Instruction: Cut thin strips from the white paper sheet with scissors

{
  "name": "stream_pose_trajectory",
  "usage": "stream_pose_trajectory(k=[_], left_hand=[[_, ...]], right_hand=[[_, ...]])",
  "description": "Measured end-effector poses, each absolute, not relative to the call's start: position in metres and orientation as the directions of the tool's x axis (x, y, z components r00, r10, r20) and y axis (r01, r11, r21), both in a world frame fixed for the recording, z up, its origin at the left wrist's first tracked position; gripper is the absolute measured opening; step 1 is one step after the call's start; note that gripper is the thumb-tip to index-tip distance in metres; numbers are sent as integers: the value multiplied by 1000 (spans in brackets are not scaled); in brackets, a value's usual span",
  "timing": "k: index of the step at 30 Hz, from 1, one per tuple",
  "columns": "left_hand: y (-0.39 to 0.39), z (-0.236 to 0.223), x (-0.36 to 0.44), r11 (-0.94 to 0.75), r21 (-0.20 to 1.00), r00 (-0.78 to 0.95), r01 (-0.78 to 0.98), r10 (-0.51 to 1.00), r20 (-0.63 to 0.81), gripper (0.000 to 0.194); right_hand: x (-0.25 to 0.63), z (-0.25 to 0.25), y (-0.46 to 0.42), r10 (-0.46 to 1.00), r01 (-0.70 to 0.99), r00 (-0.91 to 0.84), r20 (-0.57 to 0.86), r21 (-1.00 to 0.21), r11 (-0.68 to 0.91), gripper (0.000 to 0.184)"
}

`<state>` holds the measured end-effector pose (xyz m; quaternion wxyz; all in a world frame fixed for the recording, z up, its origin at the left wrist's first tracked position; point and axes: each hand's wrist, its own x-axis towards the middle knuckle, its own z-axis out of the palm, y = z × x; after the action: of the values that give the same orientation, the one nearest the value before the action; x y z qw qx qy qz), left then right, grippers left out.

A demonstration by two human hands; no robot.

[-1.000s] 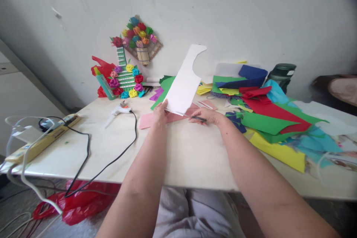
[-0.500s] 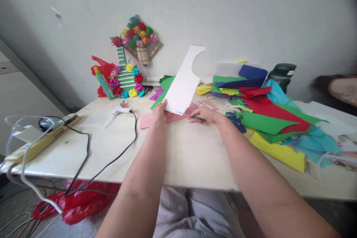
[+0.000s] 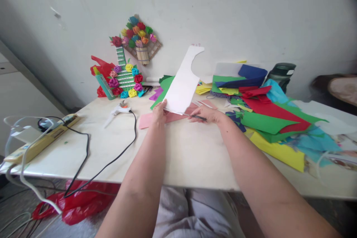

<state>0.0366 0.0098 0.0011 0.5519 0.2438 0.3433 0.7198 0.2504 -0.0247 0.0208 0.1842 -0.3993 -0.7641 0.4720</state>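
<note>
A white sheet of card or foam board [image 3: 181, 85], with a curved notch cut into its right side, tilts up over the table. Its lower left corner is pinched in my left hand [image 3: 159, 113], thumb on top. My right hand [image 3: 205, 114] is closed around black-handled scissors [image 3: 199, 118]. Their thin metal blades lie along the sheet's bottom edge; the fingers hide part of the handles. Pink paper [image 3: 146, 120] lies beneath the sheet, with thin white strips [image 3: 202, 104] on its right part.
A white glue gun [image 3: 119, 109] with a black cord lies left, near a power strip [image 3: 41, 143]. Behind stand a glue bottle [image 3: 104, 83] and a flower-covered guitar shape [image 3: 125, 70]. Coloured sheets [image 3: 267, 121] pile up right, before a dark bottle [image 3: 281, 76].
The white sheet's upper end has dipped slightly and shifted a little left. Both hands stay almost in place, still holding the sheet and the scissors.
</note>
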Motion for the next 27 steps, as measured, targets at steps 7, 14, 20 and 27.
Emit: stream_pose_trajectory(k=[7, 14, 20, 27], left_hand=[[6, 5, 36, -121, 755, -220, -645, 975, -31, 13], [6, 6, 32, -71, 795, -166, -603, 985, -39, 20], [8, 0, 29, -82, 841, -133, -534, 991, 12, 17], [13, -4, 32, -98, 828, -168, -552, 986, 5, 25]], right_hand=[[252, 27, -30, 784, 438, -615, -81, -862, 255, 44], [257, 31, -36, 809, 452, -578, -106, -867, 209, 47], [258, 30, -36, 804, 478, -572, -161, -862, 167, 48], [257, 29, -34, 809, 501, -564, -166, -847, 176, 49]])
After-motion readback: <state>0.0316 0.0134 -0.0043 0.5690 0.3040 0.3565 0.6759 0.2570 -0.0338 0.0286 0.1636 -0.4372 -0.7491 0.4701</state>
